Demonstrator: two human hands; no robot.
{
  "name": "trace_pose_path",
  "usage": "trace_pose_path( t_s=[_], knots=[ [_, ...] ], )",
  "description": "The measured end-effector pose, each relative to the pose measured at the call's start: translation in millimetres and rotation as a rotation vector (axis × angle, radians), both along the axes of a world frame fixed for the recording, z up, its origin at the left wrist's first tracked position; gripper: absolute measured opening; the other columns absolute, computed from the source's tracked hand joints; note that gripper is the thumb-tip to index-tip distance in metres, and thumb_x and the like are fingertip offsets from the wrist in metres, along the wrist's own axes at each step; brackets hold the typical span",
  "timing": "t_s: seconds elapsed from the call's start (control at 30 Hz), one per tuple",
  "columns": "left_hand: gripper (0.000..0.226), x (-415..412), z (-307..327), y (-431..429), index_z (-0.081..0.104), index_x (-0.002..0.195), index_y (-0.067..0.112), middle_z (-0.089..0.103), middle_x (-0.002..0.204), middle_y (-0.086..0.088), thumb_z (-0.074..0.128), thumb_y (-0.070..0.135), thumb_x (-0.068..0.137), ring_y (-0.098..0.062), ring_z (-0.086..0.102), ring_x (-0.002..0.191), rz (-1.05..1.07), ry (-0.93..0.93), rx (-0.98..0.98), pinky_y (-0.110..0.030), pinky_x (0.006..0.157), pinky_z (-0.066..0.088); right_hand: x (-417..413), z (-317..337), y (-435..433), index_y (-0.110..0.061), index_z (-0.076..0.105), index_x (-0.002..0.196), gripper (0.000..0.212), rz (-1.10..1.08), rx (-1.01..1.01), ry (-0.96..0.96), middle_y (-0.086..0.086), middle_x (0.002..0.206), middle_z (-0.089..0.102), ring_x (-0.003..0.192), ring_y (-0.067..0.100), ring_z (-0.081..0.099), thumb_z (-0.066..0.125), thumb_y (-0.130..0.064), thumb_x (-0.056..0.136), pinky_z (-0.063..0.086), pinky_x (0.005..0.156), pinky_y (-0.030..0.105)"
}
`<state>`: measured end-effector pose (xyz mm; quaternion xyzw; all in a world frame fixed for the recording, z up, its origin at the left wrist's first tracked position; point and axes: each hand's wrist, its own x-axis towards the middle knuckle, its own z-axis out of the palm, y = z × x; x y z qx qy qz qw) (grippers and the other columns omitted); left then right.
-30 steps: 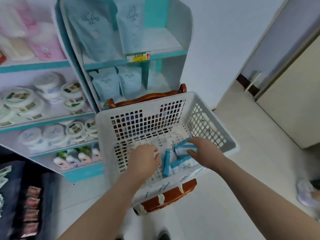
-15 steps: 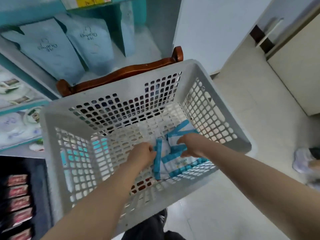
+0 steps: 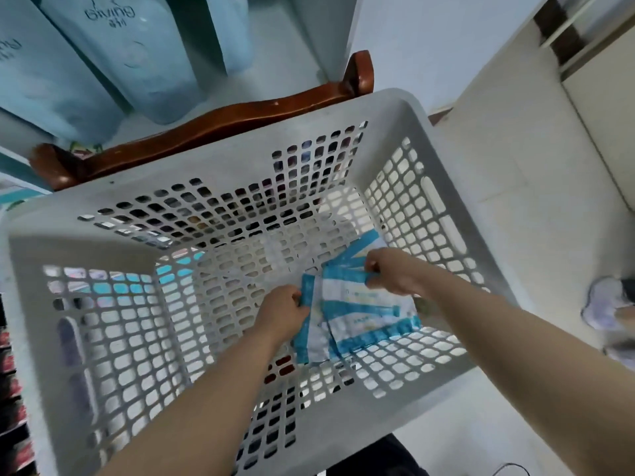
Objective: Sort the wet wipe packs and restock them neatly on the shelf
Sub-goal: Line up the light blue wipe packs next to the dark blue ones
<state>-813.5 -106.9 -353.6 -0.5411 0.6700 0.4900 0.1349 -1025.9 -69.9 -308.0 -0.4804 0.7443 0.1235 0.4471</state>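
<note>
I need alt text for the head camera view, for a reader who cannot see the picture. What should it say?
Seen from above, the left hand and right hand grip blue-edged wipe packs at the bottom of a white perforated basket. The basket rests on a wooden chair in front of a shelf of pale blue pouches.

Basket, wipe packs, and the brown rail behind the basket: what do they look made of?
Basket: looks like moulded plastic, matte pale grey, going by the uniform punched grid holes and rounded rim.
Wipe packs: probably soft plastic film, white with blue bands; they crease and overlap loosely.
Brown rail: likely varnished wood, glossy reddish brown with a carved curl at the end; grain is too blurred to confirm.
</note>
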Motion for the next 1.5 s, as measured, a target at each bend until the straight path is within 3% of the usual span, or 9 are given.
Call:
trace_pose_path(
  t_s=[0.17,0.4,0.53,0.67,0.8,0.9,1.2,1.4,1.5],
  knots=[
    [0.022,-12.0,-14.4,8.9,0.067,0.101,0.013,0.065,0.093,0.001,0.071,0.024,0.083,-0.012,0.059,0.077,0.056,0.008,0.144,-0.022,0.064,0.043,-18.9,-15.3,-4.6,-0.011,0.055,0.118,0.028,-0.301,-0.168,-0.053,0.01,0.109,0.06,0.095,0.026,0.058,0.059,-0.013,0.091,0.045,0.077,0.031],
    [0.007,12.6,2.4,-6.4,0.054,0.087,0.017,0.057,0.083,0.003,0.052,0.015,0.093,-0.018,0.056,0.081,0.218,-0.064,0.091,-0.025,0.062,0.044,-11.3,-29.1,-21.9,-0.01,0.051,0.132,0.04,-0.078,-0.043,-0.047,0.013,0.126,0.057,0.109,0.028,0.057,0.051,-0.009,0.092,0.043,0.079,0.028],
    [0.022,26.6,6.1,-3.0,0.055,0.117,0.011,0.061,0.117,-0.007,0.049,0.013,0.096,-0.024,0.058,0.102,0.405,-0.012,0.257,-0.037,0.088,0.05,-6.6,-31.7,-22.5,-0.011,0.051,0.13,0.046,0.028,0.023,-0.047,0.011,0.123,0.058,0.106,0.027,0.057,0.061,-0.015,0.085,0.046,0.08,0.03],
    [0.021,12.0,-0.5,10.0,0.056,0.114,0.01,0.06,0.11,-0.007,0.051,0.016,0.095,-0.024,0.059,0.1,0.295,-0.061,0.294,-0.031,0.08,0.047,-10.3,-30.0,-21.9,-0.013,0.046,0.132,0.047,0.052,0.027,-0.048,0.01,0.126,0.055,0.109,0.026,0.055,0.059,-0.015,0.087,0.044,0.08,0.029],
    [0.007,-1.3,-6.9,16.7,0.057,0.084,0.011,0.058,0.09,-0.007,0.058,0.015,0.089,-0.02,0.056,0.082,0.231,-0.13,0.122,-0.025,0.061,0.041,-16.7,-26.3,-24.4,-0.011,0.048,0.128,0.04,-0.012,-0.029,-0.056,0.01,0.123,0.057,0.105,0.026,0.057,0.057,-0.011,0.088,0.045,0.08,0.031],
    [0.024,-6.8,-8.1,15.9,0.048,0.066,0.015,0.052,0.07,0.0,0.063,0.013,0.083,-0.015,0.05,0.069,0.247,-0.147,0.052,-0.021,0.048,0.031,-14.6,-22.3,-26.7,-0.01,0.049,0.125,0.037,-0.084,-0.106,-0.068,0.01,0.117,0.059,0.096,0.024,0.057,0.059,-0.01,0.089,0.045,0.076,0.032],
    [0.01,12.7,28.0,-11.6,0.051,0.094,0.012,0.056,0.085,-0.001,0.058,0.016,0.089,-0.02,0.055,0.082,0.429,-0.06,-0.039,-0.027,0.06,0.042,4.7,20.5,-53.0,-0.013,0.048,0.119,0.03,-0.253,-0.388,-0.131,0.006,0.101,0.061,0.086,0.026,0.06,0.056,-0.014,0.09,0.05,0.077,0.038],
    [0.017,46.1,83.7,-12.2,0.045,0.11,0.015,0.055,0.099,0.001,0.053,0.015,0.094,-0.013,0.055,0.081,0.685,0.112,-0.212,-0.023,0.059,0.041,40.6,70.0,-72.4,-0.014,0.049,0.118,0.027,-0.15,-0.53,-0.239,-0.003,0.095,0.055,0.064,0.002,0.046,0.057,-0.014,0.092,0.032,0.05,0.014],
    [0.015,64.5,112.0,-2.0,0.046,0.108,0.014,0.057,0.092,0.003,0.053,0.013,0.095,-0.006,0.054,0.072,0.874,0.17,-0.328,-0.022,0.055,0.041,63.0,99.1,-81.1,-0.019,0.048,0.115,0.024,-0.086,-0.591,-0.287,-0.008,0.091,0.054,0.064,-0.001,0.045,0.056,-0.018,0.092,0.029,0.05,0.012]
  ],
)
